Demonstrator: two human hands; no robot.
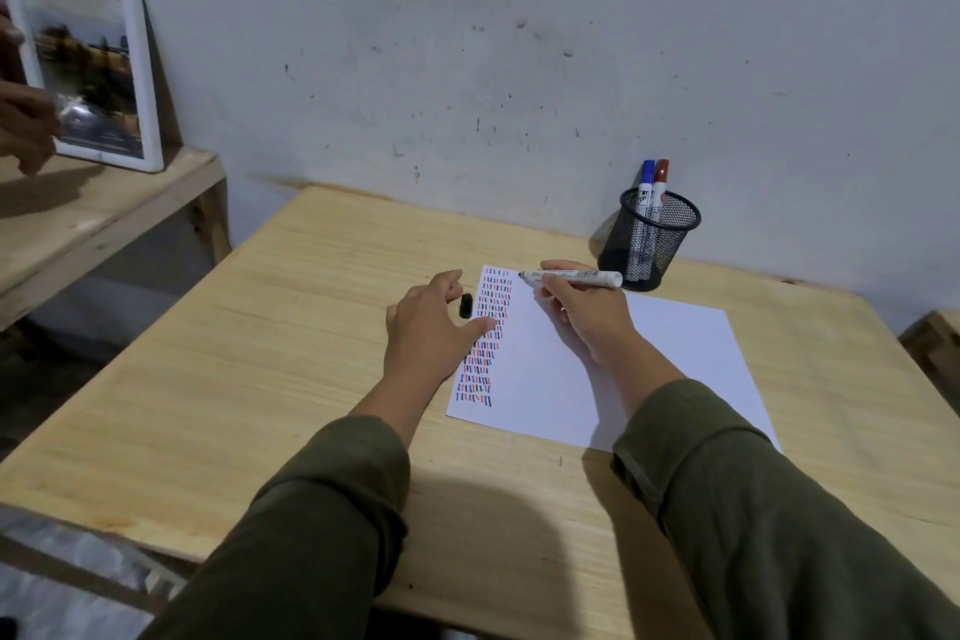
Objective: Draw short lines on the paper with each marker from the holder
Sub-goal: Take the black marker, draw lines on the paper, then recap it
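A white sheet of paper (pixel 670 353) lies on the wooden table, its left strip filled with rows of short red, blue and black lines (pixel 485 333). My right hand (pixel 587 312) grips an uncapped black marker (pixel 576 276), its tip pointing left over the paper's top edge beside the line rows. My left hand (pixel 431 327) rests flat with fingers spread, its thumb on the paper's left edge. A black cap (pixel 466 305) lies on the table just beyond its fingers. A black mesh holder (pixel 649 239) behind the paper holds a blue marker (pixel 647 182) and a red marker (pixel 660 182).
The wooden table (pixel 260 379) stands against a marked white wall. To the left is a wooden shelf (pixel 78 224) with a white-framed picture (pixel 88 62) leaning on the wall. Another person's hand (pixel 23 120) shows at the left edge by the frame.
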